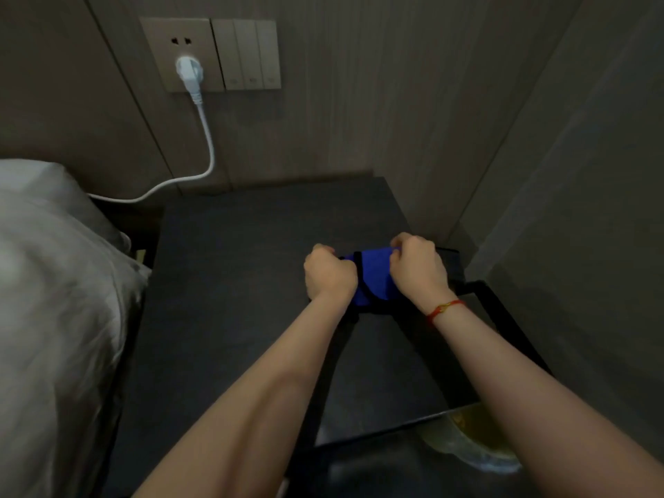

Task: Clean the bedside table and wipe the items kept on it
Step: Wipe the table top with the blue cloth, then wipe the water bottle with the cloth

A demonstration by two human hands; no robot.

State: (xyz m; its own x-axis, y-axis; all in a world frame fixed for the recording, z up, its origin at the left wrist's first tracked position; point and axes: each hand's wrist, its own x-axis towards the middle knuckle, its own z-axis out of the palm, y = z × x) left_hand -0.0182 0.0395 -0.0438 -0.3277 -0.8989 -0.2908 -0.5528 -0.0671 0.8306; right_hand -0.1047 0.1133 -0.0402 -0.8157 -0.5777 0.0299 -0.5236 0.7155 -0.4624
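Note:
A blue cloth [373,278] with black trim is held between both hands over the right part of the dark bedside table [233,282]. My left hand [328,273] grips its left end with curled fingers. My right hand [418,269] grips its right end, a red string on that wrist. The cloth hangs bunched between the two fists, just above the tabletop. Under my forearms lies a dark flat surface with a raised black frame [503,318]; what it is I cannot tell.
A bed with white bedding [54,300] stands close on the left. A white plug [189,71] sits in the wall socket, its cable running down behind the bed. Wall switches [248,53] are beside it. A bin with a yellowish liner [470,443] stands at lower right.

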